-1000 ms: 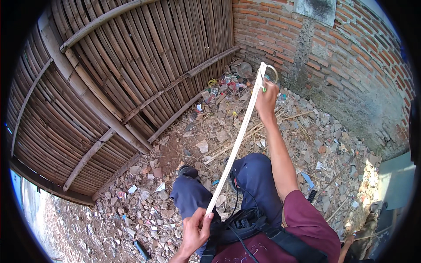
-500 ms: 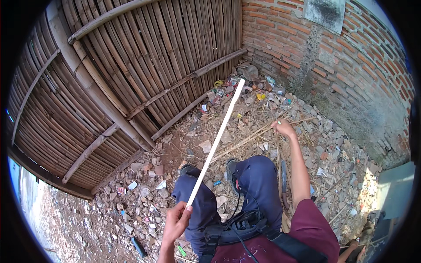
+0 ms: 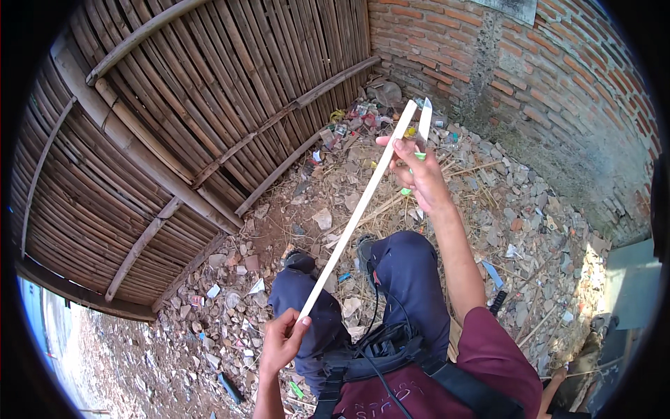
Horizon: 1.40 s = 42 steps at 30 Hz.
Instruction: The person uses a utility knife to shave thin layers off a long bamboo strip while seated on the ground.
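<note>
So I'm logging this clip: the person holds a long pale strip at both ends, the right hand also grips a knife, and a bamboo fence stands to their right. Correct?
Not quite. The head view shows the bamboo fence on the person's left; a brick wall is to the right. The rest holds: the left hand pinches the pale strip at its near end, and the right hand holds the far end with a knife.

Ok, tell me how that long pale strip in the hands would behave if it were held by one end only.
The pale strip is thin and long, so it would probably flex or droop. It runs straight between the left hand and right hand, so it seems fairly stiff, not floppy. It likely weighs little: the left hand holds it with a fingertip pinch.
</note>
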Tool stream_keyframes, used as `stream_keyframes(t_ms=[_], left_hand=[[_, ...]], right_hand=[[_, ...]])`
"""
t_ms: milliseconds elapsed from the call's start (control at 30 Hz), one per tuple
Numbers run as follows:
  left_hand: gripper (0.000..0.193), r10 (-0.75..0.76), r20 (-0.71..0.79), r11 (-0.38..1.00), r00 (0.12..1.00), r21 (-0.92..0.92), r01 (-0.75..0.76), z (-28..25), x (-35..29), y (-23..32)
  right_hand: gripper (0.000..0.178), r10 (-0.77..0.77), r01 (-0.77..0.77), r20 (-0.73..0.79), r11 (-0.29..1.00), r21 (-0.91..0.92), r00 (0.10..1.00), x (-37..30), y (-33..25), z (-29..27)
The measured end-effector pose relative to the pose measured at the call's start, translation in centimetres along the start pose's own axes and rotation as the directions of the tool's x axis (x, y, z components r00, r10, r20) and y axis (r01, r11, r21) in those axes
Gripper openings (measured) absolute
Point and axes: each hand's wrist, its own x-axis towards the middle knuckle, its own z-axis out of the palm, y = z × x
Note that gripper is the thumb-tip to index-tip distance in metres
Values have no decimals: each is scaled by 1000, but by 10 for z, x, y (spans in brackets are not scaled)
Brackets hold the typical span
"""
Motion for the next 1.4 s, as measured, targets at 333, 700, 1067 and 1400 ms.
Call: stream_keyframes(t_ms=[333,700,1067,1400], left_hand=[[57,226,-169,956,959,229,-185,-18,14,65],[25,203,-168,972,965,-83,-219,25,45,97],[20,311,-324,950,893,111,-291,44,48,110],[14,364,-358,930,860,190,-314,59,54,108]], right_hand=[[30,-59,64,105,997,-43,993,-29,-1,55],[28,-19,45,233,993,-106,972,-52,7,81],[5,-454,520,344,353,-778,822,-60,37,73],[17,-415,558,459,154,-815,786,-69,52,71]])
